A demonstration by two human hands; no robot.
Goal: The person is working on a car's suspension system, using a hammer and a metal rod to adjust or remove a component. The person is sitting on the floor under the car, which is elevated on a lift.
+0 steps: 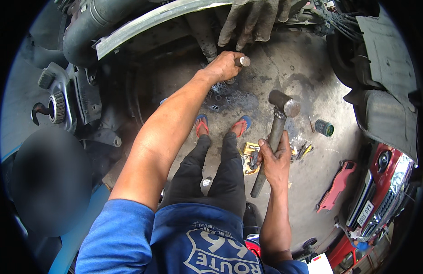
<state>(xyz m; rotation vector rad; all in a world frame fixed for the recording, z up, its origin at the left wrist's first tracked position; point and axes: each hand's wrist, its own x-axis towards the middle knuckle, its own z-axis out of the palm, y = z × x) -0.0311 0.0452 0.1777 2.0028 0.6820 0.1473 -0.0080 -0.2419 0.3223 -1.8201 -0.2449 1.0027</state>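
My left hand reaches forward under the metal beam, its fingers wrapped round a short metal bar. One round, flattened end of the bar sticks out past my fist; what its other end touches is hidden. In my right hand is a heavy hammer, gripped around the lower half of its metal handle. The hammer head is raised to the right of the bar and apart from it. Above my left hand, a dirty grey work glove hangs with its fingers down; whether a hand is in it I cannot tell.
A curved metal beam crosses overhead, with a thick dark pipe at left. A bearing and hook lie left. On the oily floor are a can, a yellow box and pliers. A red car stands right.
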